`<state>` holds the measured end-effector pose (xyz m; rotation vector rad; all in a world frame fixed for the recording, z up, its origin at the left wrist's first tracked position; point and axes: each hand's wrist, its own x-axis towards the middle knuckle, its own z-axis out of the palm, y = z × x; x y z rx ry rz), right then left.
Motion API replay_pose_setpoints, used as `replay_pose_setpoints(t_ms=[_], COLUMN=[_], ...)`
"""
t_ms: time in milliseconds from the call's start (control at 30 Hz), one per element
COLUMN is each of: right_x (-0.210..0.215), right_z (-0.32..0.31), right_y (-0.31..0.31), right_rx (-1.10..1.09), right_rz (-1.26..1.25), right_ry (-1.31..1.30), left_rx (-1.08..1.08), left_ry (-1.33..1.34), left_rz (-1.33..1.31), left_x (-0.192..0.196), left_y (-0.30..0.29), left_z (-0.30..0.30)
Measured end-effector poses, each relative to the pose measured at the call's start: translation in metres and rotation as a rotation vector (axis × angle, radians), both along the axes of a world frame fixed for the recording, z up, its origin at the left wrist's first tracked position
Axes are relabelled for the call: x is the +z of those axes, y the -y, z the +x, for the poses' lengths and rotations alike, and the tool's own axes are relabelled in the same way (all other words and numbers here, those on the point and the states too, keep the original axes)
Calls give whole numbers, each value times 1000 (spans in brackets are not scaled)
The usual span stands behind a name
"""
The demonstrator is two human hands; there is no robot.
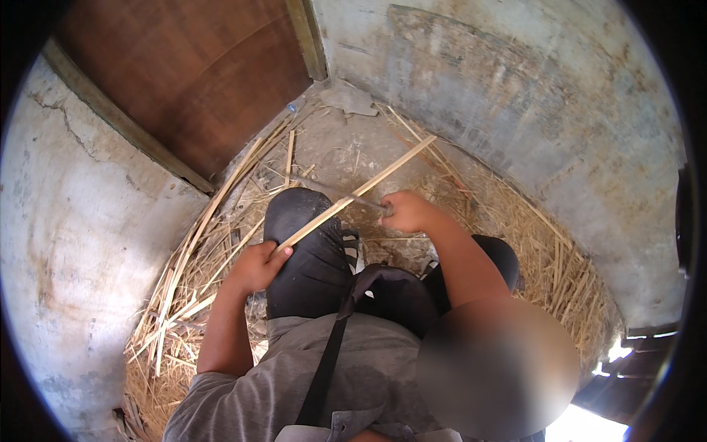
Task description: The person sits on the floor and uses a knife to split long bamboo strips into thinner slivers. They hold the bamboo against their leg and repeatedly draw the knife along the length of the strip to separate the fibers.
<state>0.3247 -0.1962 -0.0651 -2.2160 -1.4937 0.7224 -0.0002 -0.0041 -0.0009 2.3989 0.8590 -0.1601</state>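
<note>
My left hand is closed around the near end of a long pale bamboo strip, beside my left knee. The strip slants up and away to the right across my dark trouser leg. In my right hand is the handle of a long, thin knife, its dark blade seen nearly edge-on and pointing left. Blade and strip cross just right of my left knee; whether they touch, I cannot tell. The fingers of my right hand are wrapped round the handle.
Split strips and shavings lie heaped along the left wall. More shavings line the right wall. A brown door stands at the far left. A flat grey piece lies in the far corner. A dark strap crosses my shirt.
</note>
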Motion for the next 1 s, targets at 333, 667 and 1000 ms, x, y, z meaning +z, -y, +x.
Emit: replay_pose_setpoints(t_ms=[333, 667, 1000], right_x=[3, -1, 5], right_z=[33, 9, 14], right_y=[19, 4, 8], right_rx=[-213, -65, -63], right_rz=[24, 31, 45], right_ry=[67, 42, 83], left_rx=[17, -9, 16], left_ry=[9, 21, 43], left_rz=[-10, 10, 2], left_x=[-3, -1, -8], left_y=[0, 0, -1], left_z=[-1, 1, -2])
